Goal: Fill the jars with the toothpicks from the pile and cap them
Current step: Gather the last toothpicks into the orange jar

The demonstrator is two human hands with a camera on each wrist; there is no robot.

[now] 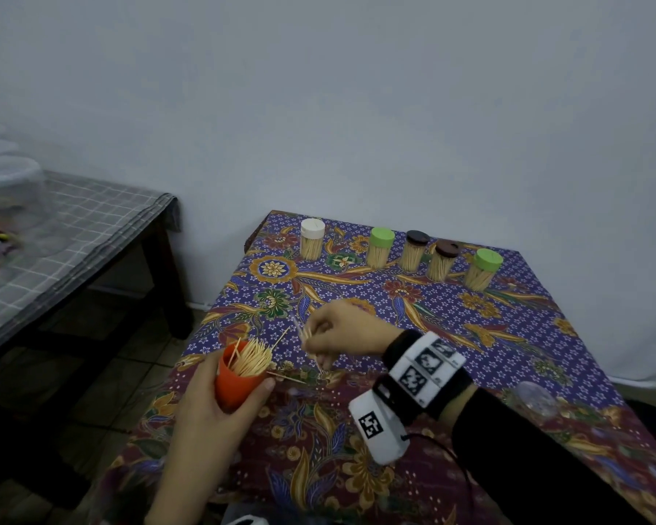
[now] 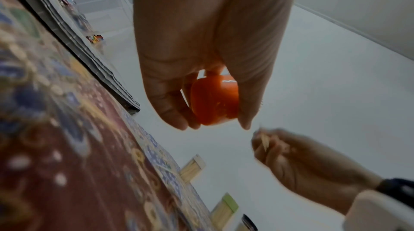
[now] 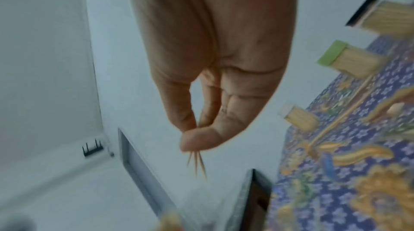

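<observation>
Head view: five capped jars (image 1: 413, 250) are lined at the table's (image 1: 527, 335) far edge; an orange container (image 1: 239, 377) of toothpicks is gripped by the left hand (image 1: 209, 407), a few toothpicks (image 3: 197, 164) pinched by the right hand (image 1: 345, 331); filling remains unfinished.

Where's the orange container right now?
Head view, lower left: the orange container is gripped in the left hand at the table's near-left edge, just left of the right hand, which pinches toothpicks.

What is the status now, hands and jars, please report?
Left hand grips orange jar, uncapped, stuffed with toothpicks. Right hand pinches a few toothpicks. Five capped jars at table's far edge; loose toothpicks on cloth. Nothing in the way.
</observation>
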